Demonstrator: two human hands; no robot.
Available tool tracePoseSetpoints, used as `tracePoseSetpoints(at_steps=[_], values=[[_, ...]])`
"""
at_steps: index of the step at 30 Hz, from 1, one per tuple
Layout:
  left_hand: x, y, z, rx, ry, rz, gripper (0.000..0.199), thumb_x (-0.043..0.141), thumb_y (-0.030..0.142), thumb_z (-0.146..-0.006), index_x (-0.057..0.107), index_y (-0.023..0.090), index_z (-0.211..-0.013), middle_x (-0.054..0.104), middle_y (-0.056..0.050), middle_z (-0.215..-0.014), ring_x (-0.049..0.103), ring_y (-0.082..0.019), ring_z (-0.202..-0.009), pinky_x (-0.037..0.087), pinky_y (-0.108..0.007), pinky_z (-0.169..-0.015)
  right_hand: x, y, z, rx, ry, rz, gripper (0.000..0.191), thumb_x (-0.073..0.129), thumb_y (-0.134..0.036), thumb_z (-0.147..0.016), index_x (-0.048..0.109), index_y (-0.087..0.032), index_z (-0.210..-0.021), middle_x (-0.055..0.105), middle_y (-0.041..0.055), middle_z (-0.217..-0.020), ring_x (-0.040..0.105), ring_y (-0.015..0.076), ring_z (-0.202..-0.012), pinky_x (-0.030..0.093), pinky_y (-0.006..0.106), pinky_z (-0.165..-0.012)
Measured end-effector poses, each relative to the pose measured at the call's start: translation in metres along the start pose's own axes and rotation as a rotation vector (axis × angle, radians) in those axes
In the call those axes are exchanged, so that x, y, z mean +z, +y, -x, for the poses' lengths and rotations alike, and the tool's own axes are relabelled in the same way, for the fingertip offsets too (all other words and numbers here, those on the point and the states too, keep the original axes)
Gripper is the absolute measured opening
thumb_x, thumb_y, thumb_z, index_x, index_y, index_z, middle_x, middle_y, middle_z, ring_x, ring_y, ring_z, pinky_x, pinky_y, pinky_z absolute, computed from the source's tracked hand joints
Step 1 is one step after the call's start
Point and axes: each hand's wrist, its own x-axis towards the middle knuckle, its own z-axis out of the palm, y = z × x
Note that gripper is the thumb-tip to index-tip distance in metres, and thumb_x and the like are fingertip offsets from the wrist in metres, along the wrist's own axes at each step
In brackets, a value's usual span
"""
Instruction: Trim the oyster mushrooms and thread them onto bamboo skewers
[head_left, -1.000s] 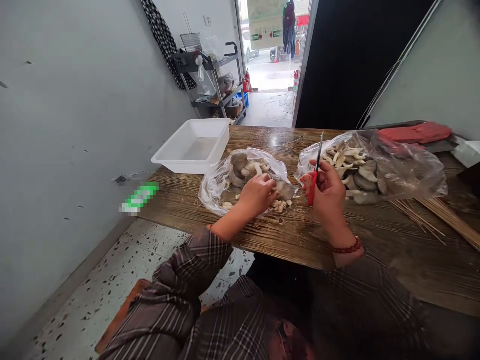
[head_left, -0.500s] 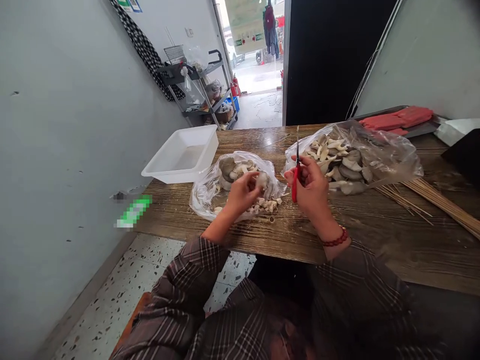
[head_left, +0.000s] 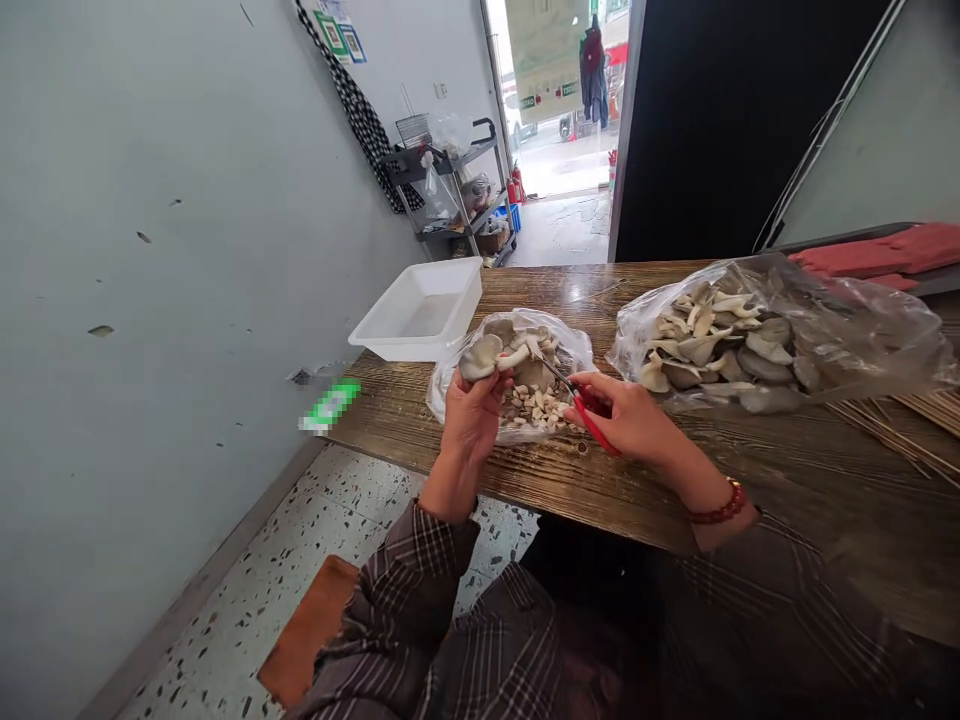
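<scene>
My left hand (head_left: 472, 415) is closed on an oyster mushroom (head_left: 480, 357), its grey cap to the left and its pale stem pointing right. In my right hand (head_left: 626, 412) are red-handled scissors (head_left: 596, 428), their blades aimed up and left at the stem's end. Whether the blades touch the stem I cannot tell. Below both hands lies a clear plastic bag (head_left: 442, 385) holding mushrooms and a heap of cut stem pieces (head_left: 536, 405). To the right, a larger plastic bag (head_left: 870, 330) holds many whole oyster mushrooms (head_left: 705, 345).
A white plastic tub (head_left: 379, 325) stands on the wooden table (head_left: 420, 445) at the back left. Thin wooden skewers (head_left: 892, 435) lie at the right, and red packages (head_left: 877, 255) rest behind the larger bag. A shelf cart (head_left: 457, 190) is by the doorway.
My left hand has raised an oyster mushroom above the smaller bag. My right hand has tilted the scissors from upright to leftward and brought them to the stem. The view has turned left.
</scene>
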Motion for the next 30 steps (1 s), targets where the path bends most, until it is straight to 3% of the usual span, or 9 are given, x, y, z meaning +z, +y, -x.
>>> tracePoseSetpoints(at_steps=[4, 9, 15, 19, 22, 26, 30], values=[[0.001, -0.002, 0.007, 0.074, 0.035, 0.026, 0.046, 0.092, 0.021, -0.055, 0.067, 0.019, -0.094, 0.073, -0.001, -0.093, 0.070, -0.013, -0.079, 0.055, -0.024, -0.072, 0.002, 0.002, 0.000, 0.044, -0.104, -0.112, 0.045, 0.068, -0.049, -0.082, 0.070, -0.018, -0.114, 0.071, 0.0042, -0.077, 0.062, 0.0185, -0.066, 0.049, 0.032, -0.065], [0.008, -0.013, 0.016, 0.161, 0.065, -0.060, 0.052, 0.091, 0.020, -0.054, 0.065, 0.021, -0.098, 0.070, 0.000, -0.100, 0.066, -0.012, -0.082, 0.052, -0.024, -0.075, 0.005, -0.006, 0.003, 0.195, -0.319, -0.537, 0.050, 0.065, -0.056, -0.084, 0.067, -0.018, -0.116, 0.069, 0.0037, -0.077, 0.060, 0.0146, -0.059, 0.052, 0.030, -0.057], [0.005, -0.024, 0.022, 0.299, 0.072, -0.272, 0.049, 0.089, 0.019, -0.056, 0.063, 0.021, -0.098, 0.067, 0.001, -0.098, 0.063, -0.012, -0.091, 0.049, -0.023, -0.084, 0.011, -0.014, 0.002, 0.270, -0.361, -0.746, 0.055, 0.066, -0.064, -0.082, 0.065, -0.017, -0.110, 0.066, 0.0030, -0.076, 0.060, 0.0126, -0.062, 0.054, 0.026, -0.057], [-0.001, -0.028, 0.024, 0.343, 0.063, -0.339, 0.047, 0.088, 0.020, -0.059, 0.064, 0.020, -0.098, 0.066, 0.001, -0.095, 0.062, -0.012, -0.089, 0.048, -0.021, -0.082, 0.015, -0.016, 0.000, 0.276, -0.382, -0.746, 0.051, 0.062, -0.067, -0.083, 0.065, -0.017, -0.094, 0.062, 0.0009, -0.072, 0.056, 0.0103, -0.057, 0.051, 0.024, -0.052], [-0.005, -0.029, 0.024, 0.341, 0.056, -0.332, 0.043, 0.087, 0.021, -0.061, 0.064, 0.020, -0.097, 0.067, 0.001, -0.095, 0.062, -0.011, -0.089, 0.048, -0.021, -0.084, 0.018, -0.017, 0.000, 0.287, -0.388, -0.704, 0.050, 0.061, -0.067, -0.083, 0.062, -0.018, -0.085, 0.056, -0.0029, -0.064, 0.048, 0.0072, -0.046, 0.042, 0.021, -0.040], [-0.010, -0.029, 0.023, 0.292, 0.082, -0.297, 0.040, 0.086, 0.023, -0.064, 0.063, 0.019, -0.097, 0.067, 0.000, -0.096, 0.062, -0.011, -0.086, 0.049, -0.021, -0.079, 0.023, -0.016, 0.003, 0.280, -0.390, -0.671, 0.047, 0.059, -0.065, -0.086, 0.063, -0.018, -0.087, 0.051, -0.0060, -0.058, 0.041, 0.0048, -0.039, 0.033, 0.019, -0.036], [-0.016, -0.030, 0.021, 0.219, 0.087, -0.248, 0.035, 0.084, 0.025, -0.065, 0.061, 0.019, -0.091, 0.067, 0.000, -0.091, 0.060, -0.011, -0.077, 0.050, -0.022, -0.071, 0.028, -0.016, 0.003, 0.300, -0.409, -0.620, 0.048, 0.059, -0.065, -0.085, 0.062, -0.018, -0.091, 0.051, -0.0065, -0.056, 0.041, 0.0055, -0.038, 0.032, 0.019, -0.034]])
